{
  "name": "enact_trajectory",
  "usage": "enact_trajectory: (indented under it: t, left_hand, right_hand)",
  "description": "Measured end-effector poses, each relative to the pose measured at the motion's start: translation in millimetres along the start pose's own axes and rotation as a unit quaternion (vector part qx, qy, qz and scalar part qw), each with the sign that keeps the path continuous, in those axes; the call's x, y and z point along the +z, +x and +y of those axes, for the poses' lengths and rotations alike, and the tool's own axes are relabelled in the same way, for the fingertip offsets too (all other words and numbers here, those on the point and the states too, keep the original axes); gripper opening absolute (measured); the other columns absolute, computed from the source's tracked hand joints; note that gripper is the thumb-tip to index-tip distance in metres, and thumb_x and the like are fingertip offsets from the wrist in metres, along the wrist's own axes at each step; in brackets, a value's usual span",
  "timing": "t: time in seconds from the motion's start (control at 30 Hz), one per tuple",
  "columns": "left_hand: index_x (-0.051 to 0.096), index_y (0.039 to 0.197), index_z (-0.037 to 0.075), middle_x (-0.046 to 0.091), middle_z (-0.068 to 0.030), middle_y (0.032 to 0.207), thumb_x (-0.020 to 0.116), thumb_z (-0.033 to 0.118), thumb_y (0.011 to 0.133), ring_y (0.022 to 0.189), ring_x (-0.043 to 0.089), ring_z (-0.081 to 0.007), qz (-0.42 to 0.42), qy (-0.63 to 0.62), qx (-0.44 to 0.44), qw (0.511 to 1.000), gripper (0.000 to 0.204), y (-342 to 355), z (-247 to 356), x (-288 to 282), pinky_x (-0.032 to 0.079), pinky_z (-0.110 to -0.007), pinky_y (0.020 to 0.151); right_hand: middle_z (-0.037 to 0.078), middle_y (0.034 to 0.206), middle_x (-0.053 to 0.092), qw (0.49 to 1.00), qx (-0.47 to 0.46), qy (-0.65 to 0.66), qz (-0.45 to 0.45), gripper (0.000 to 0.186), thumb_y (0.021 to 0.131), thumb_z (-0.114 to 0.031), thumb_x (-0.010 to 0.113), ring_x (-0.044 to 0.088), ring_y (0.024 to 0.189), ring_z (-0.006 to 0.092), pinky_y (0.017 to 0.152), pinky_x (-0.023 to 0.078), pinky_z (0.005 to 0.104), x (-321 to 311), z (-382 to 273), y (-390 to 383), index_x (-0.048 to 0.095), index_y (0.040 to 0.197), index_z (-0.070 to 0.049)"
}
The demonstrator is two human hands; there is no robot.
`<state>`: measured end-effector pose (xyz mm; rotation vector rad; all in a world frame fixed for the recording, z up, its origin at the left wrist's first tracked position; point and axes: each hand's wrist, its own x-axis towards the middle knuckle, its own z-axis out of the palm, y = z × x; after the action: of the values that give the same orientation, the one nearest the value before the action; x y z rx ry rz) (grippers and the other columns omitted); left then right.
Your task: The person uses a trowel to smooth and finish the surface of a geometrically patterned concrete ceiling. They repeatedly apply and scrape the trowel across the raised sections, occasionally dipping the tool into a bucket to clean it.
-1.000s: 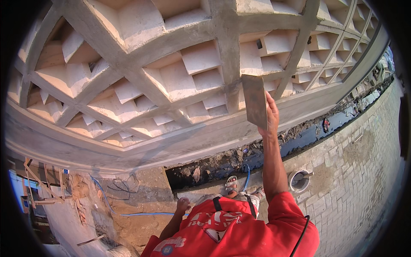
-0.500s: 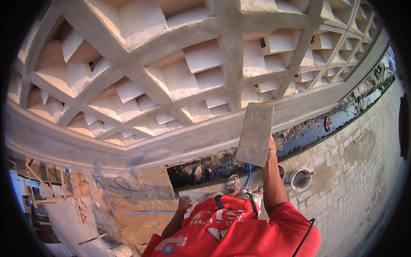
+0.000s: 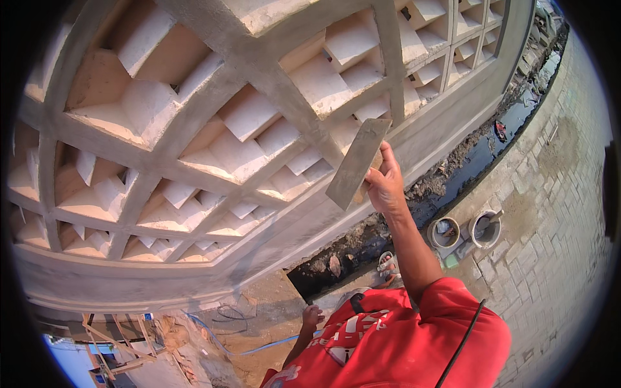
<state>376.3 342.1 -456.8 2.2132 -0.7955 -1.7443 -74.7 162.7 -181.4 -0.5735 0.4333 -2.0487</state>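
Note:
My right hand (image 3: 386, 186) is raised in front of the patterned wall (image 3: 310, 134), closed on a plastering trowel (image 3: 358, 161). The trowel's flat, rectangular grey blade is tilted, and its grip is mostly hidden behind the blade and my fingers. A gap seems to separate the blade from the wall's ribs, though touching cannot be ruled out. Low beside my red shirt, my left hand (image 3: 312, 317) hangs with its fingers curled and nothing visible in it. Pale blocks are set in the recesses between the wall's smooth grey ribs.
An open ditch (image 3: 446, 187) with dark water runs along the wall's foot. Two buckets, one light (image 3: 444, 233) and one white (image 3: 485, 229), stand on the paving (image 3: 543, 258) to the right. A blue hose (image 3: 259, 349) and a wooden frame (image 3: 119, 343) lie lower left.
My view has swung, so the wall and ditch appear tilted differently. The trowel has turned to a narrower angle, and my right hand's thumb and fingers now show.

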Motion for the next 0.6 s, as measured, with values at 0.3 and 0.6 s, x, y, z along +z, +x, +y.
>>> enact_trajectory:
  t: [0.3, 0.6]
  left_hand:
    - [0.050, 0.105, 0.006, 0.058, -0.0113, 0.085, 0.047, 0.015, 0.088, 0.056, 0.060, -0.0198, -0.004, -0.011, 0.044, 0.999, 0.020, -5, 10, 7, 0.048, -0.029, 0.046]
    - [0.053, 0.101, 0.006, 0.059, -0.0097, 0.085, 0.049, 0.016, 0.086, 0.059, 0.060, -0.0192, -0.023, -0.005, 0.005, 1.000, 0.019, -21, -9, 3, 0.048, -0.029, 0.048]
  right_hand:
    - [0.012, 0.120, 0.049, 0.952, -0.117, -0.274, 0.075, 0.061, 0.080, -0.003, 0.062, 0.052, 0.104, 0.0155, 0.088, 0.044, 0.0268, 46, 50, 19, 0.034, 0.133, 0.006]
    - [0.016, 0.116, 0.055, 0.892, -0.096, -0.438, 0.056, 0.055, 0.078, -0.008, 0.062, 0.054, 0.103, 0.0185, 0.086, 0.045, 0.0296, 95, 71, -8, 0.042, 0.127, 0.006]
